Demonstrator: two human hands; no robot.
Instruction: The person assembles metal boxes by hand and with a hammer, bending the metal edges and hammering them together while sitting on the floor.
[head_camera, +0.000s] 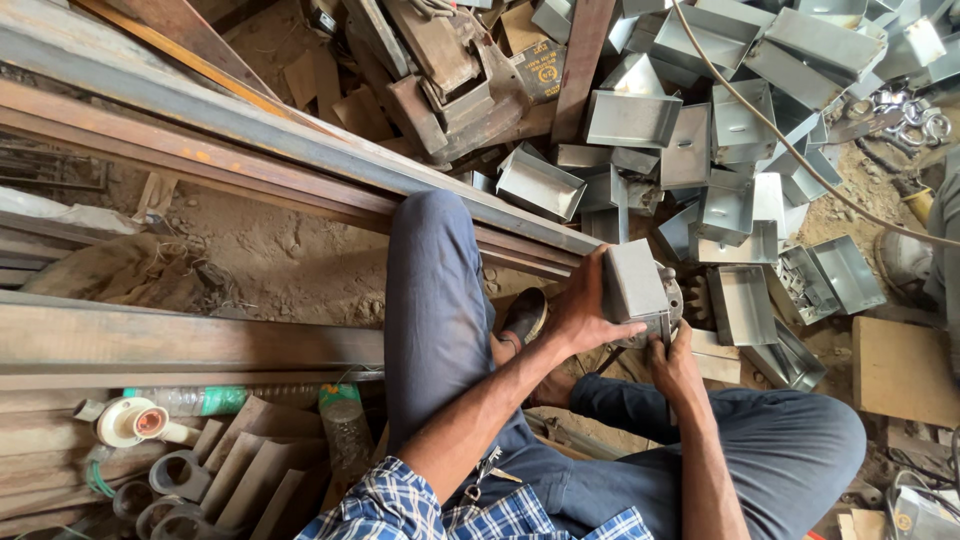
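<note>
I sit on the ground with my knees bent, in blue trousers and a checked shirt. My left hand (585, 312) wraps the left side of a small grey sheet-metal box (633, 283), thumb along its lower edge. My right hand (674, 362) reaches up from below and pinches the box's bottom right corner. The box is held closed side up, just above my sandalled foot (524, 316). A part with a toothed edge (682, 296) peeks out behind the box; what it is stays unclear.
A heap of similar open metal boxes (720, 130) lies ahead and to the right. Long steel beams (250, 150) run diagonally at left. Rusty scrap (450, 80) sits at top centre. A wooden board (905, 370), a cable (780, 140), a plastic bottle (200, 400) and pipe rings (170, 475) surround me.
</note>
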